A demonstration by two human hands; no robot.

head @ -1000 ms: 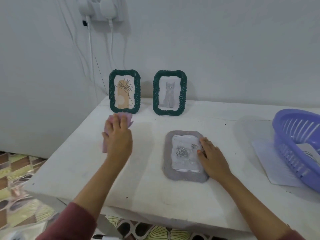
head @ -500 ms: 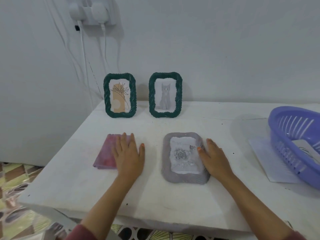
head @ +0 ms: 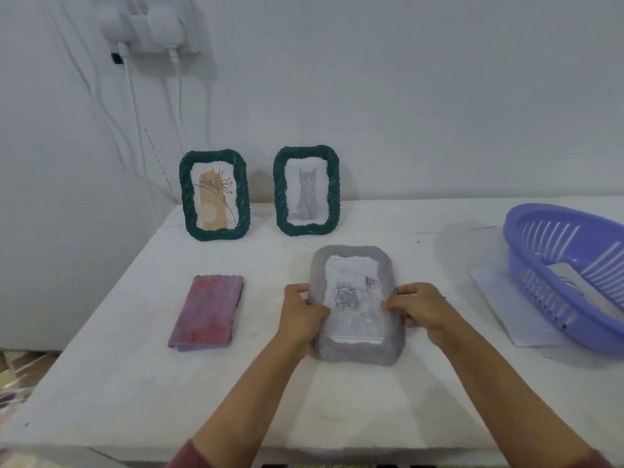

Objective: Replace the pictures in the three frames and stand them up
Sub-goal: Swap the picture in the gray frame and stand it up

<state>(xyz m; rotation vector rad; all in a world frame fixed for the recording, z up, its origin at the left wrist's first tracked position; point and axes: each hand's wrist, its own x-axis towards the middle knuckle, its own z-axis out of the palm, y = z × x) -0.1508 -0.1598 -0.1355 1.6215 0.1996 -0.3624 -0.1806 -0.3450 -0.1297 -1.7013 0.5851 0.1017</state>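
A grey frame [head: 351,261] with a rose picture lies face up on the white table [head: 135,383]. My left hand [head: 302,315] grips its left edge, thumb on top. My right hand [head: 422,309] grips the right edge the same way. Two dark green frames stand upright at the back by the wall: one [head: 214,194] shows a plant drawing, the other [head: 306,190] a grey cat.
A folded pink-purple cloth [head: 206,312] lies left of the grey frame. A purple plastic basket [head: 570,282] sits at the right on a white sheet [head: 506,305], with paper inside. Chargers and cables [head: 135,96] hang on the wall behind.
My left hand left the cloth on the table and moved right to the grey frame's left edge. My right hand shifted from resting on the frame to gripping its right edge.
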